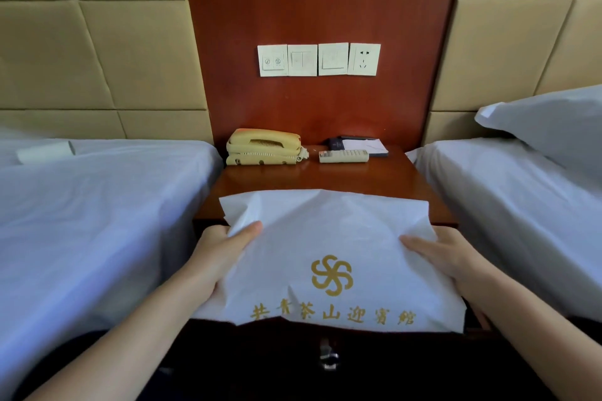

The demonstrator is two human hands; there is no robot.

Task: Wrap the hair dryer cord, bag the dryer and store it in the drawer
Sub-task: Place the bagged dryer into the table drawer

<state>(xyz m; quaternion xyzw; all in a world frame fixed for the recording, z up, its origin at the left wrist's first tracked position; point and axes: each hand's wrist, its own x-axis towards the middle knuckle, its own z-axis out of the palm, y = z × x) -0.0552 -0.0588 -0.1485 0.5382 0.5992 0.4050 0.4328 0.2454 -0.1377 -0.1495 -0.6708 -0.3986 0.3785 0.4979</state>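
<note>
White fabric fills the middle of my view: a bag with a gold pinwheel logo and a row of gold characters along its near edge. I have it gripped at both sides. My left hand is closed on the left edge, thumb lying on top of the cloth and the fingers tucked out of sight underneath. My right hand clamps the right edge the same way, thumb on top. The bag hangs over the open drawer of the nightstand, its far edge reaching over the front of the wooden top. I cannot see the hair dryer or its cord; whether it sits inside the bag I cannot tell. The drawer front is dark with a metal handle just below the bag's near edge. At the back of the nightstand sit a yellowish phone, a remote and a notepad. Beds with white sheets flank it, a pillow on the right one, and a row of switches is on the wooden panel above
</note>
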